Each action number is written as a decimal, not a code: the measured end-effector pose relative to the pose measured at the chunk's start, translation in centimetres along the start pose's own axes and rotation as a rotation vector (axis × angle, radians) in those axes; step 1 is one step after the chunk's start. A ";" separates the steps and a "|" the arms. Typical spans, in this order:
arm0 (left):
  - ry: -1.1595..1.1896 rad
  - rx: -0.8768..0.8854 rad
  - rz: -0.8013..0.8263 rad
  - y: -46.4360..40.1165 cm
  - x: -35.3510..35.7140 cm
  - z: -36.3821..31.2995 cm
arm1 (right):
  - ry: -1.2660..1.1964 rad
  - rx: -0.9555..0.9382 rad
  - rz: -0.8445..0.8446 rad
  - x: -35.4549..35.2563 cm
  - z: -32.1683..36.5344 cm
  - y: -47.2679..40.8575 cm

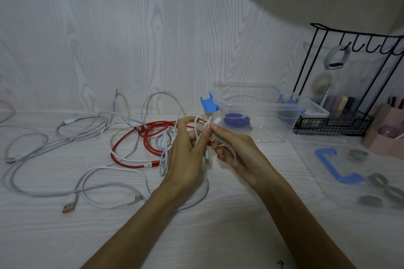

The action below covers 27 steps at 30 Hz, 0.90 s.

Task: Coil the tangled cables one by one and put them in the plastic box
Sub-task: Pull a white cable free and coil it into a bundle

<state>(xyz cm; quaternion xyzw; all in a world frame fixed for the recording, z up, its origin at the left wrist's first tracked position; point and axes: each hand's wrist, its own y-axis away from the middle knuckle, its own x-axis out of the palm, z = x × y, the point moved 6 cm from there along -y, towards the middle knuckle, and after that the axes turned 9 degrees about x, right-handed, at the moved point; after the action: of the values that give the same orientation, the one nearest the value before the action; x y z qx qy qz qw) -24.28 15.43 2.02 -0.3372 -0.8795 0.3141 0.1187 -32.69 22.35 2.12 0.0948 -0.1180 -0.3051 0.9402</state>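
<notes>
White cable (199, 125) between both hands' fingers (206, 132)

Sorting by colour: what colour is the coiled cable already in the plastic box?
Purple; the coiled cable in the plastic box shows in the head view.

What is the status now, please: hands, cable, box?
Left hand and right hand both grip white cable, coiling. Purple coil in plastic box. Red cable tangled behind.
</notes>
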 end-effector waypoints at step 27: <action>-0.656 0.252 0.140 -0.7 0.0 -1.0 | -0.045 -0.085 -0.194 -1.0 -0.4 -0.8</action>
<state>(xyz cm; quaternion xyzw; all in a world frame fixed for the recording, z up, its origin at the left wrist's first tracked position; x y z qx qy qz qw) -24.17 15.53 3.24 -0.2605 -0.7999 0.5191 -0.1511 -33.78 22.32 1.34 0.0588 -0.1161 -0.4016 0.9065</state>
